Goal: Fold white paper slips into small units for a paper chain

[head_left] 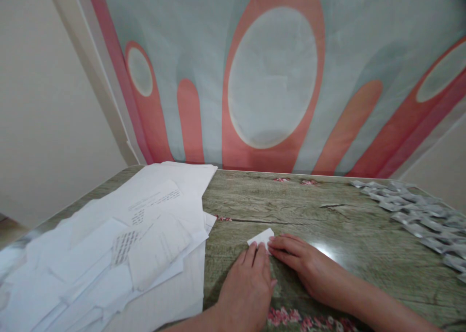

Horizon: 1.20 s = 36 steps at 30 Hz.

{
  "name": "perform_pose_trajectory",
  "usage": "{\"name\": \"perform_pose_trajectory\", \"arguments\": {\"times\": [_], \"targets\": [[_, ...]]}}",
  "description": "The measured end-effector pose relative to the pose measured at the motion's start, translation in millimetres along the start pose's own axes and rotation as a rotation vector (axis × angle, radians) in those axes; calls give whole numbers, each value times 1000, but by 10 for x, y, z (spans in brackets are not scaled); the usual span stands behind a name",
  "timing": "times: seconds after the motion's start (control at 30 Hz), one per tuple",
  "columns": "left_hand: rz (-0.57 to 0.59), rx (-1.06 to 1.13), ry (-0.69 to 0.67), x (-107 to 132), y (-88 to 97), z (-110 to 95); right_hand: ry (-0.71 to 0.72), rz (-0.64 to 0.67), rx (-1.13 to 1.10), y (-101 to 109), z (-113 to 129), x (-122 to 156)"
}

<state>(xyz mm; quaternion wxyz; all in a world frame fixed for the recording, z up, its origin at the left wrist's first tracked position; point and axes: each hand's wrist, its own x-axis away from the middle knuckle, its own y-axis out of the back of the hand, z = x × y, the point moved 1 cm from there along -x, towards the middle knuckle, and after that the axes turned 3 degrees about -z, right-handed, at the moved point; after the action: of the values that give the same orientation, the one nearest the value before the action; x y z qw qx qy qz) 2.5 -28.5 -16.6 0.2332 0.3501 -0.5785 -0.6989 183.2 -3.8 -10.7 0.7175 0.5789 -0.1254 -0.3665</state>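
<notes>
A small folded piece of white paper (261, 237) lies on the wood-patterned table in front of me. My left hand (248, 286) rests palm down over its near edge, fingers stretched out and pressing the paper to the table. From the right, my right hand (300, 261) has its fingers together and pinches the paper's right end; its thumb is mostly hidden. The fingertips of both hands are close together and cover part of the paper, so its exact folds cannot be made out.
Loose white sheets (156, 254), some printed, spread in a large pile over the table's left side. Several rows of folded grey-white paper pieces (418, 215) lie at the right. A grey and coral patterned cloth (204, 41) hangs behind the table (262, 201).
</notes>
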Motion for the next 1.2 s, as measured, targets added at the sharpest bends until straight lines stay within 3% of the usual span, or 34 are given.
{"name": "perform_pose_trajectory", "arguments": {"times": [0.43, 0.7, 1.2], "targets": [[6, 54, -12, 4, -81, 20, 7, -30, -35, -14, -15, -12], [119, 106, 85, 11, -40, 28, -41, 2, -39, -14, 0, -1], [111, 133, 51, 8, -46, 18, 19, -13, 52, 7, 1, -46]]}}
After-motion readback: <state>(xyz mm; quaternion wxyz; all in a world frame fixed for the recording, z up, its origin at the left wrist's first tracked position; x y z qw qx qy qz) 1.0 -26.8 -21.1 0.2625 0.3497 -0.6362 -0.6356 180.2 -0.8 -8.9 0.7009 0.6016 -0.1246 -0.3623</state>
